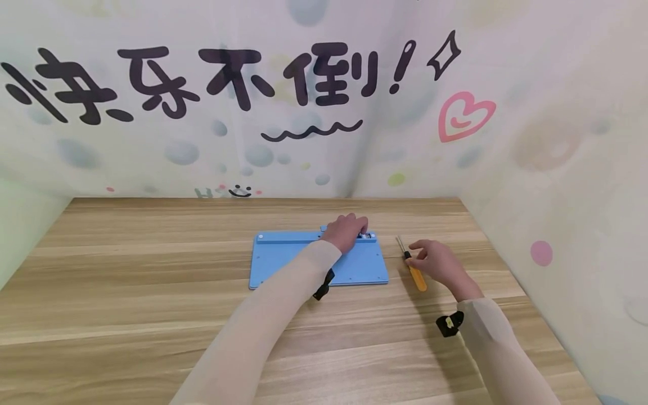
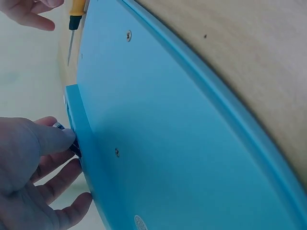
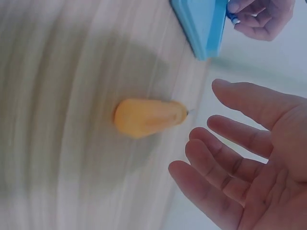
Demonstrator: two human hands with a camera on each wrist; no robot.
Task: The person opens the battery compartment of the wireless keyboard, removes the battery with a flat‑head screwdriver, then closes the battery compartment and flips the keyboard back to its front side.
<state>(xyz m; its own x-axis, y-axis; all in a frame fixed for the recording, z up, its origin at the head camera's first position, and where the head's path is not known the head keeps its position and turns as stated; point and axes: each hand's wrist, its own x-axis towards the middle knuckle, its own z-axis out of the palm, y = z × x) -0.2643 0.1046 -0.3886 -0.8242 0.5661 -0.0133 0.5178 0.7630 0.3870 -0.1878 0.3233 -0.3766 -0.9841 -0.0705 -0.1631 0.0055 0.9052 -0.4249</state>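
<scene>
A light blue keyboard [image 1: 359, 264] lies with its screwed underside up, its raised bar along the far edge. My left hand [image 1: 346, 232] is over that bar, at the opening near its right end. In the left wrist view, thumb and forefinger pinch a small battery [image 2: 75, 147] at the opening; the other fingers spread along the bar. To the right lies a screwdriver [image 1: 417, 278] with an orange-yellow handle, tip pointing away. My right hand [image 1: 440, 264] hovers beside it with fingers relaxed and nothing held; the right wrist view shows a gap between fingers and handle.
A small blue piece [image 1: 324, 228], perhaps a cover, shows just behind the keyboard's bar, partly hidden by the left hand. Everything lies on a wood-grain table [image 1: 152, 270]. A printed cloth backdrop [image 1: 212, 163] rises at the table's far edge, and another cloth wall stands to the right.
</scene>
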